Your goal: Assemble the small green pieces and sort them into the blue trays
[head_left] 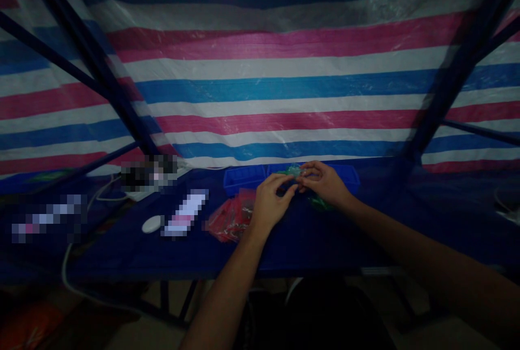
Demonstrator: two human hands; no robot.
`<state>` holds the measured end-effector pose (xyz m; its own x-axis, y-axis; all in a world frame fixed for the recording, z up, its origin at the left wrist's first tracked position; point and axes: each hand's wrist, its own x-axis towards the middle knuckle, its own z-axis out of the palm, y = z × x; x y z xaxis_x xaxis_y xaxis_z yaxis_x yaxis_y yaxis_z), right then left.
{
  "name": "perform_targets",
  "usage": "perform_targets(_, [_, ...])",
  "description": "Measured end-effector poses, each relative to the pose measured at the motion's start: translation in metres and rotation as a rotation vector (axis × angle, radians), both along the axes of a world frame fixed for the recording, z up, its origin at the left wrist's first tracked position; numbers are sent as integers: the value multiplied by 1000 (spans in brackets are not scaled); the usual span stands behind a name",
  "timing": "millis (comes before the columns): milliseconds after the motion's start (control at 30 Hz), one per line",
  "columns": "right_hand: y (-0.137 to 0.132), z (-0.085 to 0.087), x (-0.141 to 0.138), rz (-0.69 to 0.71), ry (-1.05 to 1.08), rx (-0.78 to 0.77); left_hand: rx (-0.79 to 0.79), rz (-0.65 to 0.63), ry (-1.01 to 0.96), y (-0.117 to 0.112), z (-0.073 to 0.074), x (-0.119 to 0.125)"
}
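My left hand (271,202) and my right hand (323,181) meet fingertip to fingertip above the blue table. Both are curled into a pinch, and what lies between the fingertips is too small and dark to make out. Crumpled clear-greenish plastic (293,170) shows just behind the fingers; whether they grip it I cannot tell. Beside my left wrist lies a pile of red and clear plastic packets (229,219). A green plastic piece (320,203) rests under my right hand.
Two blue trays stand behind my hands, a left tray (244,177) and a right tray (350,175). To the left are a lit phone (187,212), a round white object (152,224), a power strip (142,193) and a white cable (65,263). Striped sheeting (284,84) hangs behind the table.
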<state>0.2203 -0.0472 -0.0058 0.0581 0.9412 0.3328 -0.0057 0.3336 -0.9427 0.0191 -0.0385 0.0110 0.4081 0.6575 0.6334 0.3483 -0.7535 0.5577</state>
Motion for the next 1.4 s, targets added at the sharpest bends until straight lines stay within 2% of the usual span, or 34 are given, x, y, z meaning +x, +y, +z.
perform_targets(133, [-1, -3, -2, 28, -29, 7, 20, 7, 36, -1, 0, 2])
perform_targets(400, [-5, 3, -6, 143, -13, 6, -33, 104, -32, 7, -6, -3])
perform_targets(467, [-4, 3, -5, 112, -32, 27, -39, 113, -54, 8, -7, -4])
perform_targets(667, [-5, 4, -2, -147, -183, 145, -109, 74, -112, 9, -7, -3])
perform_targets(733, [-5, 4, -2, -132, -220, 150, -131, 39, -114, 8, -6, -2])
perform_targets(867, [-2, 0, -2, 8, -182, 81, -140, 24, -103, 8, -7, -2])
perform_targets(933, [-1, -2, -1, -23, -172, 81, -145, 57, -102, 8, -7, -2])
perform_targets(1000, [-2, -3, -1, -137, -211, 138, -174, 77, -101, 7, -6, -2])
perform_targets(1100, [-5, -1, -1, -249, -405, 294, -256, 17, -140, 4, -5, -1])
perform_targets(1167, [-9, 2, -2, -194, -564, 397, -286, -32, -168, 2, -5, -1])
perform_targets(1267, [-14, 8, -4, -58, -727, 525, -265, -28, -149, 4, -6, -1])
perform_targets(1333, [-17, 10, -6, -14, -754, 573, -250, 11, -134, 7, -8, -2])
perform_targets(1400, [-17, 10, -6, -31, -698, 555, -251, 51, -125, 10, -10, -2])
